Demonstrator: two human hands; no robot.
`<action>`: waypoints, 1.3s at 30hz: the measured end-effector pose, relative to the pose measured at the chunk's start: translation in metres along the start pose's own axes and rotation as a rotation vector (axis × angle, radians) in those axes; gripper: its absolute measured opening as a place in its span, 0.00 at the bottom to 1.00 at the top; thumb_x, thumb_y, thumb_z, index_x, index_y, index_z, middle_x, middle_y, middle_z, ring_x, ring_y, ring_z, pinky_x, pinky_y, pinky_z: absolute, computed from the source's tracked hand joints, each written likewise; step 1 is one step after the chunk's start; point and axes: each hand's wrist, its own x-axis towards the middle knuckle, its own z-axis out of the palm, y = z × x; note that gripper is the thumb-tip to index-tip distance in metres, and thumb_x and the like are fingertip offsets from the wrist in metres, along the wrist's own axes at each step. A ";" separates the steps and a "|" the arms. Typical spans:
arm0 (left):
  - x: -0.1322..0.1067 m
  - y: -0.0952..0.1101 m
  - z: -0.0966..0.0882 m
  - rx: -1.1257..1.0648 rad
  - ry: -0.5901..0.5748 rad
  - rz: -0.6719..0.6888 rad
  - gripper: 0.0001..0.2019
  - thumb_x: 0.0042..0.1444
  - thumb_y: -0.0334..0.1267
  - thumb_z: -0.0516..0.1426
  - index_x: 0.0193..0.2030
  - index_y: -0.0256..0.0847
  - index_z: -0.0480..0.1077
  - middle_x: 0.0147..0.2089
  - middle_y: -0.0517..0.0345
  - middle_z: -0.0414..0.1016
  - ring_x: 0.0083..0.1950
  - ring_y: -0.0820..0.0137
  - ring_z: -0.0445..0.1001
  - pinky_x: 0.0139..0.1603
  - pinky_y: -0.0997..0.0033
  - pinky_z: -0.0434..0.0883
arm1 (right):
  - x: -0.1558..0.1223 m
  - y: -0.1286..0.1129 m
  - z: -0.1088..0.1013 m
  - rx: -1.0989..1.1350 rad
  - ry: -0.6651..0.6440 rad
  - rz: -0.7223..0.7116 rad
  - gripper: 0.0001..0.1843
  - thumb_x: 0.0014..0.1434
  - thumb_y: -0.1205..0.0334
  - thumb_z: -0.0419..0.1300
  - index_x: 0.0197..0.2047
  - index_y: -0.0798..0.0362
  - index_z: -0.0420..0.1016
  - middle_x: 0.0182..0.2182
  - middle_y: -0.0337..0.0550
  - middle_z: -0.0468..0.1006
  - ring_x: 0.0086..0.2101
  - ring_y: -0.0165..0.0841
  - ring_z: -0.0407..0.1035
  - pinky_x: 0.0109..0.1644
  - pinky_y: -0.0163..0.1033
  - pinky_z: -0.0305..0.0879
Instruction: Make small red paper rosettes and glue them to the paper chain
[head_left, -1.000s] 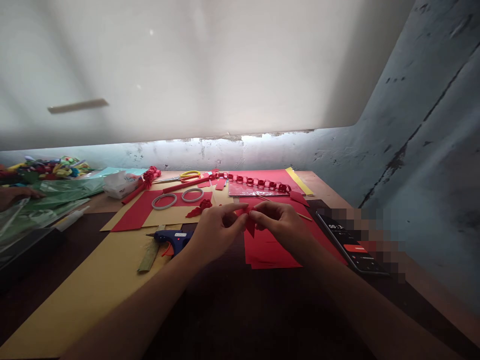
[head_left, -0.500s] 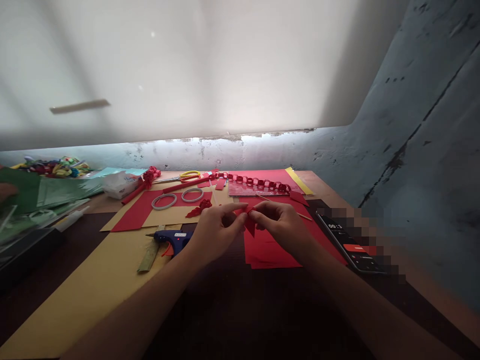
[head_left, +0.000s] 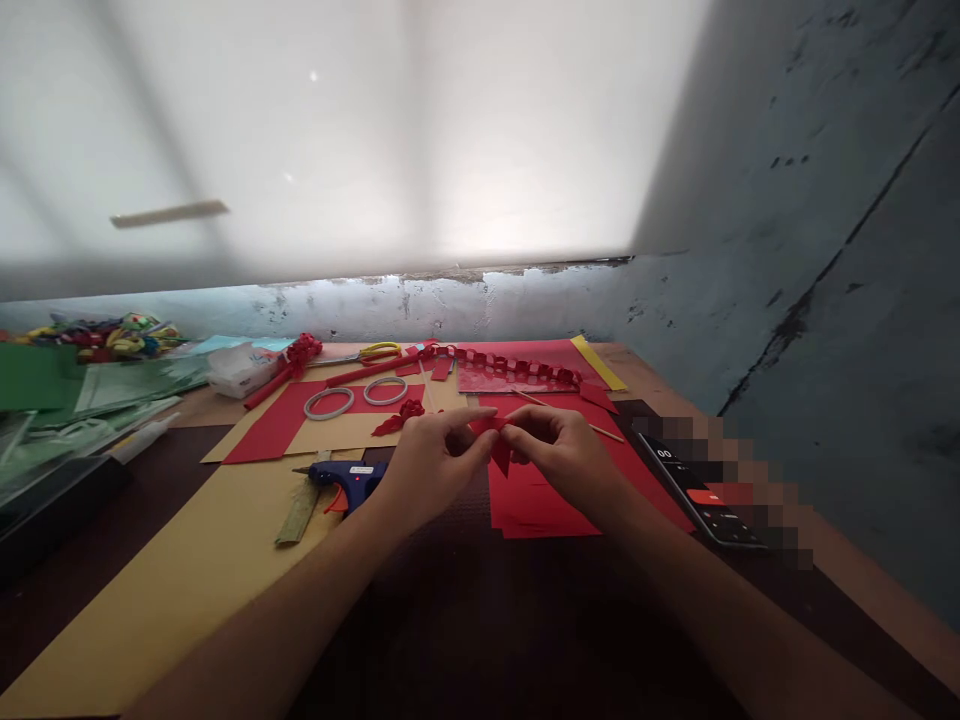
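Note:
Between my two hands is a small piece of red paper [head_left: 500, 455], its pointed corner hanging down below the fingertips. My left hand [head_left: 439, 450] pinches it from the left with thumb and forefinger. From the right, my right hand [head_left: 562, 445] pinches the same piece, fingertips almost meeting the left ones. Sheets of red paper [head_left: 547, 505] lie under and beyond the right hand. Left of my left wrist rests a blue glue gun [head_left: 349, 480] with a small red light. A red paper flower [head_left: 409, 412] lies just past the left hand.
Two tape rings [head_left: 328, 403], yellow-handled scissors [head_left: 379, 352] and a red paper chain [head_left: 517, 366] lie toward the back. A phone [head_left: 694, 490] sits at the right. Tan paper [head_left: 187, 560] covers the left; green sheets [head_left: 37, 378] and a dark box [head_left: 60, 510] stand further left.
Both hands stay nearly still, pinching the red paper. At the far left edge, a blurred hand by the green sheet has gone from view, and the green sheet has shifted.

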 end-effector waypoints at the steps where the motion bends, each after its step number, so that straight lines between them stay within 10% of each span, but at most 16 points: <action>1: 0.000 0.000 0.000 0.005 0.001 0.000 0.15 0.61 0.43 0.59 0.51 0.40 0.79 0.23 0.62 0.75 0.24 0.73 0.71 0.28 0.73 0.64 | 0.000 0.000 0.000 0.013 -0.003 -0.004 0.09 0.60 0.57 0.62 0.33 0.53 0.78 0.27 0.41 0.78 0.30 0.32 0.69 0.36 0.39 0.64; 39: -0.002 0.002 0.000 -0.018 -0.015 0.002 0.15 0.62 0.40 0.57 0.51 0.37 0.79 0.24 0.61 0.75 0.25 0.73 0.70 0.29 0.74 0.66 | 0.000 -0.004 0.001 0.000 0.006 -0.006 0.09 0.59 0.58 0.61 0.31 0.53 0.78 0.25 0.39 0.77 0.27 0.31 0.67 0.33 0.38 0.63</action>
